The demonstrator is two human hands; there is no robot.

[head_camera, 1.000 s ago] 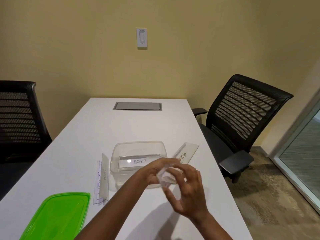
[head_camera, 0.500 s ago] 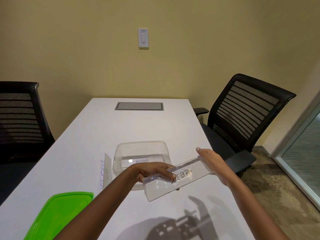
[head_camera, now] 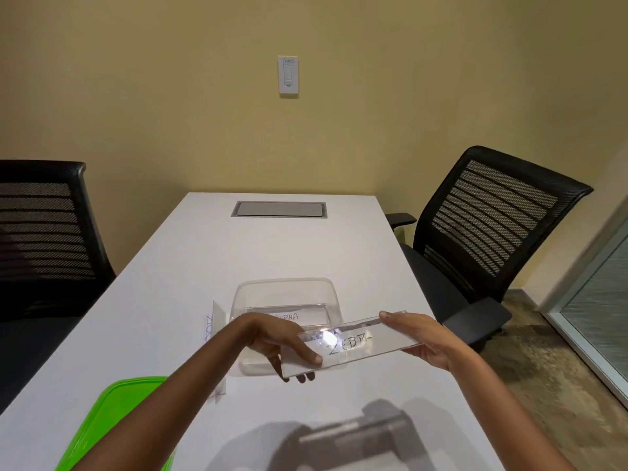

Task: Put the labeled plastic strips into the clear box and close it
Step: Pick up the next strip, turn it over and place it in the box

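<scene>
I hold a clear plastic strip (head_camera: 353, 346) marked "ZEBRA" between both hands, just in front of the clear box (head_camera: 285, 294). My left hand (head_camera: 282, 345) grips its left end and my right hand (head_camera: 424, 338) grips its right end. The strip hangs above the table, tilted up to the right. Inside the open box lies a strip labelled "ALPHA" (head_camera: 289, 316). Another labelled strip (head_camera: 214, 328) lies on the table left of the box, partly hidden by my left arm. The green lid (head_camera: 112, 423) rests at the near left of the table.
The white table (head_camera: 190, 266) has a grey cable hatch (head_camera: 279, 209) at its far end. Black mesh chairs stand on the left (head_camera: 44, 232) and right (head_camera: 486, 232). A yellow wall with a switch (head_camera: 288, 75) is behind.
The ZEBRA strip went from a two-handed fumble near the box to being held stretched between both hands. It has since lifted slightly and levelled out.
</scene>
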